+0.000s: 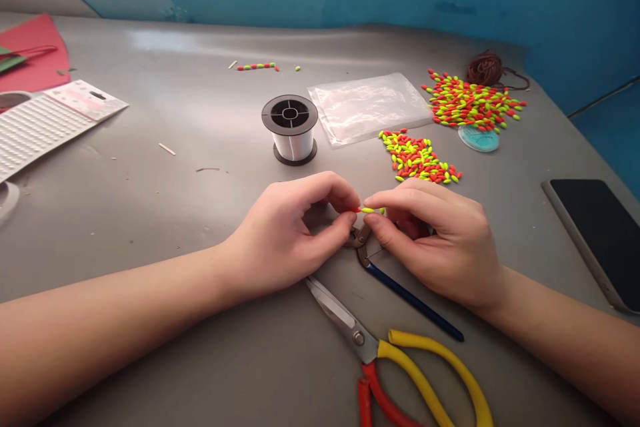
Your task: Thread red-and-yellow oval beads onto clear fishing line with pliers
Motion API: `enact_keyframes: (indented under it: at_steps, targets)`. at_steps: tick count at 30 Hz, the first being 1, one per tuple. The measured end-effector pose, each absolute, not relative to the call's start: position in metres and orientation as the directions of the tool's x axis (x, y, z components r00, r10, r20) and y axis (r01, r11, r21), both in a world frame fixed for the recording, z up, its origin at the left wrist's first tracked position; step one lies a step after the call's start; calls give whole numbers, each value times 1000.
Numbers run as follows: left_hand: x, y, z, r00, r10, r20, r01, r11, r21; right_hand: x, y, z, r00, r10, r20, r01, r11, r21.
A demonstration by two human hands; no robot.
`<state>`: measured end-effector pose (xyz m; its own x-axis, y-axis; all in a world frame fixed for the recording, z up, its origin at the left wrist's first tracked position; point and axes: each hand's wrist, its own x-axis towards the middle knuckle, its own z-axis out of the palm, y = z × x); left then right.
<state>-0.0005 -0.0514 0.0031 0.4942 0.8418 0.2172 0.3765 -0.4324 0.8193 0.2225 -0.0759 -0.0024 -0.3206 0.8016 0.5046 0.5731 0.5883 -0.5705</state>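
My left hand point(287, 230) pinches a red bead point(357, 209), my right hand point(445, 240) a yellow-green bead point(367, 210); both seem light, hard and slippery, best taken around the middle.

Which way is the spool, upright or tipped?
Upright: the spool stands on its lower black flange, its upper flange facing up.

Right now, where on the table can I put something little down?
The table is bare between the left forearm and the scissors, and at the back between the red sheet and the row of beads. It's crowded around the left hand and right hand, near the pliers, and back right: bead piles, plastic bag, brown cord.
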Motion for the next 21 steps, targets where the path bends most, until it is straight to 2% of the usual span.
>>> enact_keyframes:
  at_steps: [9,21]
  targets:
    - [-1,-53,5,448,864,230,441,-437,784,222,-78,-1,-312,797,517,563,593,-576]
    - [-1,-52,6,495,831,253,404,-478,780,221,-77,0,-336,787,517,540,611,-579]
